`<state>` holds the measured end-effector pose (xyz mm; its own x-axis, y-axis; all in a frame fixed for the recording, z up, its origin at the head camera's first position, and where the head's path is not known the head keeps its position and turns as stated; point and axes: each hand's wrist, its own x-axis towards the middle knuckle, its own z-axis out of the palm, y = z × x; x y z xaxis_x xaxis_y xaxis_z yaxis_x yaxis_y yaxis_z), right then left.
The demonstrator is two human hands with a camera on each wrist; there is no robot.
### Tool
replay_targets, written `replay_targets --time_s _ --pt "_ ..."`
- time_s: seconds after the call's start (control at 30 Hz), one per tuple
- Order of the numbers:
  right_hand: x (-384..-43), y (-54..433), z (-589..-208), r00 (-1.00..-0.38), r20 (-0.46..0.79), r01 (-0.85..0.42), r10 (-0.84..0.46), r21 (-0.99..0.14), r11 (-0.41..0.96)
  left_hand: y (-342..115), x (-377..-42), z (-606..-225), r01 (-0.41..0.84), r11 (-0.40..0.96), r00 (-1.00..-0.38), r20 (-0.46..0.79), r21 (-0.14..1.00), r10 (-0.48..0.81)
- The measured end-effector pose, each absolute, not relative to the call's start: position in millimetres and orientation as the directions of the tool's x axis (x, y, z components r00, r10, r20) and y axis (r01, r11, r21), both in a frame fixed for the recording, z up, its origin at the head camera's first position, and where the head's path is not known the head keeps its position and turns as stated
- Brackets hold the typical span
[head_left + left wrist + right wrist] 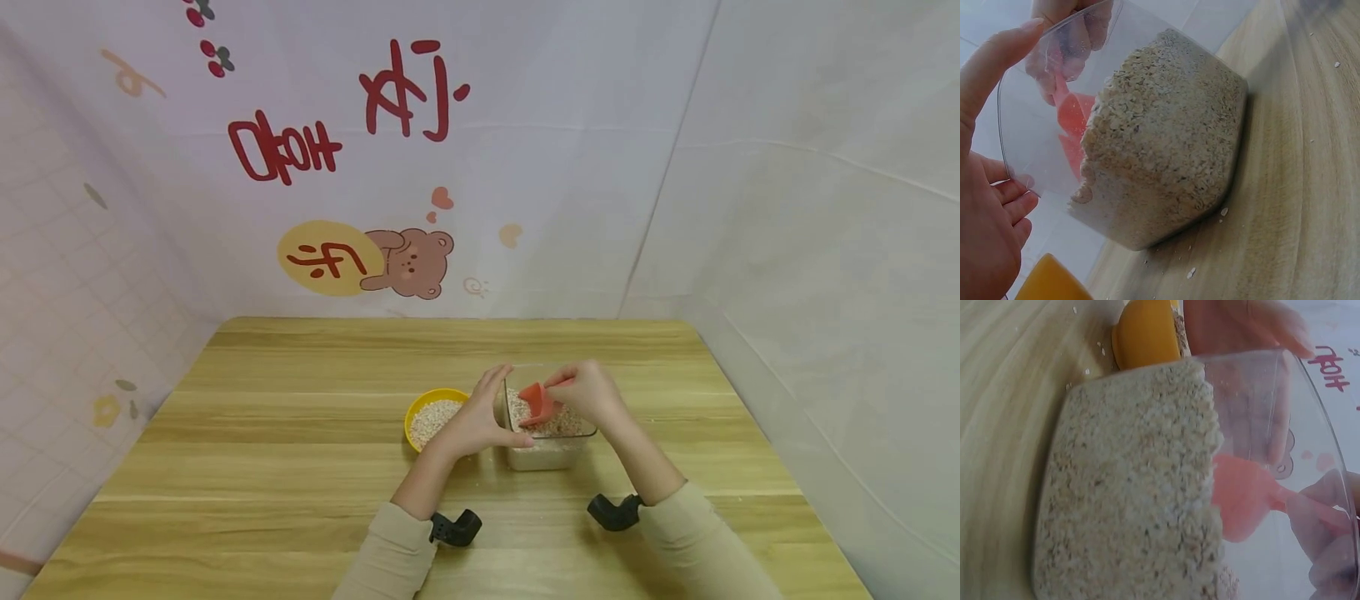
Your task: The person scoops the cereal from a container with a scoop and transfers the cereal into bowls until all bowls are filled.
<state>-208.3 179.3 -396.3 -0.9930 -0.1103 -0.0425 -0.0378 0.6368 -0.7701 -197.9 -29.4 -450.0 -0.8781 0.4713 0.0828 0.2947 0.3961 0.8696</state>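
A clear, square-cornered container of oat flakes stands on the table. My left hand grips its left side, the thumb at the near rim and the fingers toward the far side. Inside, a coral-red scoop has its cup partly sunk in the oats, as the right wrist view shows through the wall. My right hand pinches the scoop's handle above the rim. Just left of the container, partly behind my left hand, sits a yellow bowl with oat flakes in it.
The wood-grain table carries a few stray flakes around the container. Behind it hangs a pale wall cloth with red characters and a bear drawing. Black wrist mounts sit on both forearms.
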Motion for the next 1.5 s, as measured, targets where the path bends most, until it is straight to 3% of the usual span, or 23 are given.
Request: replay_targets --time_s 0.57,1.5 --pt "-213.2 178.7 -403.8 -0.989 -0.047 -0.038 -0.138 -0.832 0.554 -30.7 -198.2 -452.6 0.307 0.398 -0.873 0.089 0.864 0.48" --pt "-203.4 217.5 -408.9 -0.981 -0.141 0.091 -0.136 -0.942 0.323 -31.4 -197.7 -450.6 0.324 0.428 -0.871 0.09 0.844 0.484"
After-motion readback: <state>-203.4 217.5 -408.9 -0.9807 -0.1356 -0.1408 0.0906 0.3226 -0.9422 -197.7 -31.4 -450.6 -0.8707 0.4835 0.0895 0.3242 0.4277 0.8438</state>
